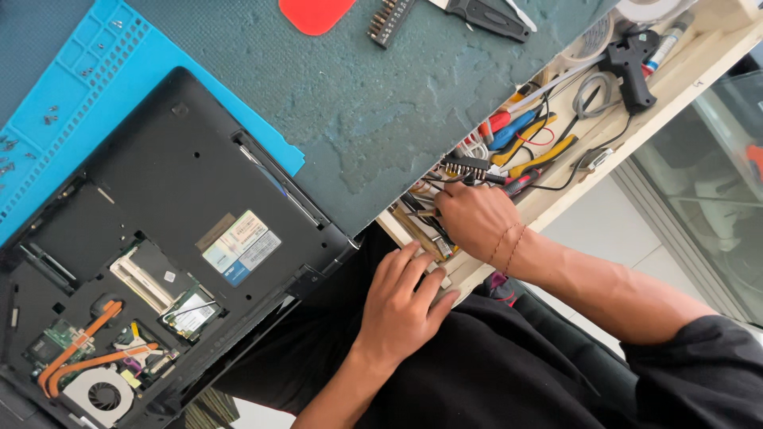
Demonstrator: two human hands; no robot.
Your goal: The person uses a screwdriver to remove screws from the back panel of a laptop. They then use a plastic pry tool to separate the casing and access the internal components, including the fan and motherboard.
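The step in hand appears to be tool selection. The right hand reaches into an open drawer at the edge of the surface. Its fingers are curled narrow among small tools at the drawer's near end; whether the grip has closed on one cannot be told, since the fingertips are hidden. Just beyond the grip lies a black bit holder; further along the drawer are pliers with yellow and blue handles and a black glue gun.

The left hand rests flat, fingers loosely spread and holding nothing, against the drawer's front edge, just below the right grip.

Well apart from both grips, on a blue mat, lies the laptop, underside up with a cover off, exposing copper heat pipes and a fan.

Judgement: the next move calls for a firm pinch on one tool and a clean lift clear of the tangled wires.
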